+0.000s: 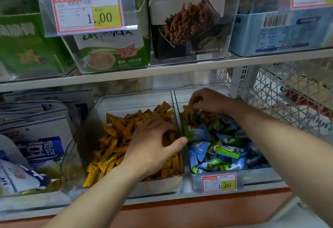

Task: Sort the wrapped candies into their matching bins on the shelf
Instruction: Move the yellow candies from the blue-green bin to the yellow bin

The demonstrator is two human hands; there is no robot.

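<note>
Nearest, a price tag [219, 182] hangs on the front wall of the right bin [255, 175]; beside it stands the left bin [158, 185], heaped with orange candies [115, 134], slim glossy sachets lying every way. The left hand [155, 144] lies palm down on that heap, fingers spread and tips sunk among the wrappers, thumb reaching across the bins' adjoining walls; whether it grips any I cannot tell. The right bin's front holds blue and green candies [225, 150], plump pillow packs. Farther back, the right hand [209, 101] curls down over a cluster of stray orange sachets [193, 117] at that bin's rear, its fingertips pinching one stray sachet [187, 111] that stands nearly upright, long axis a little tilted. The matching heap lies just left of this hand, over the walls; the right hand is plainly nearer the strays, so a short leftward carry seems called for.
</note>
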